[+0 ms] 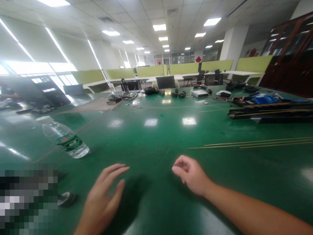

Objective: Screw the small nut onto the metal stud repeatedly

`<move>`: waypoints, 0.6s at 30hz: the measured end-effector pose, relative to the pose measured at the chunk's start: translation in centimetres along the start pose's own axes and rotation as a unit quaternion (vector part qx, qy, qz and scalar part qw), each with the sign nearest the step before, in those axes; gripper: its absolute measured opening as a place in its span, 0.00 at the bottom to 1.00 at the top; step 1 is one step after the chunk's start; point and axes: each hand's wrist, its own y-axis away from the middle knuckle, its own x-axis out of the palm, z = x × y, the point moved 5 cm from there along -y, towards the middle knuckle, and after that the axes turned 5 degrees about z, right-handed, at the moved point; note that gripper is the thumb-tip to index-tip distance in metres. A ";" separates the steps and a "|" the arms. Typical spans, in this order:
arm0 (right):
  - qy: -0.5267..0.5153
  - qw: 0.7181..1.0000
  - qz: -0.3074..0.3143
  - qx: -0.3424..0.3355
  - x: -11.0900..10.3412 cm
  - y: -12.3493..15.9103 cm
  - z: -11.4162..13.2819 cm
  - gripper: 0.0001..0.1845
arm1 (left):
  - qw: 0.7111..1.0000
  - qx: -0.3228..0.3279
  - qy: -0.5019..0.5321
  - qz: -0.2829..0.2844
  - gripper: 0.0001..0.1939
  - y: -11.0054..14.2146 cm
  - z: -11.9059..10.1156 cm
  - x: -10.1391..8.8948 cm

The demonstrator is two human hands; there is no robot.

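My left hand [105, 192] hovers over the green tabletop [156, 137], its fingers stretched and the thumb apart, with nothing in it. To the right, my right hand [192, 174] is curled with thumb and index finger nearly together. A small dark spot shows between those fingers, too small to name. Beyond the left hand stands a clear plastic water bottle [69, 142] with a green label and white cap. Several thin brass-coloured rods [256, 142] lie beyond my right hand.
At the far right, black trays [271, 114] carry rods and blue items [265, 99]. Electronic parts, a white box [200, 93] and cables line the far edge. A dark round object [66, 199] sits at the near left beside a blurred-out area. A person's arm [9, 95] shows far left.
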 end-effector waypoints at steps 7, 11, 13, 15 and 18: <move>0.014 0.999 0.044 -0.017 0.6 0.1 0.1 0.12 | 0.958 0.248 0.048 0.134 0.20 -4.5 -10.8 5.9; 0.012 0.998 0.049 -0.031 0.6 0.1 0.3 0.14 | 0.952 0.250 0.081 0.155 0.12 -5.5 -12.5 7.3; 0.009 0.997 0.068 -0.016 0.7 0.1 0.3 0.13 | 0.955 0.236 0.088 0.158 0.12 -5.5 -11.5 7.3; 0.023 0.995 0.095 -0.001 1.0 0.3 0.3 0.12 | 0.964 0.210 0.075 0.144 0.10 -5.1 -9.1 6.1; 0.069 0.991 0.117 0.013 1.3 0.5 0.4 0.10 | 0.997 0.054 0.036 0.046 0.11 -4.2 -3.4 1.8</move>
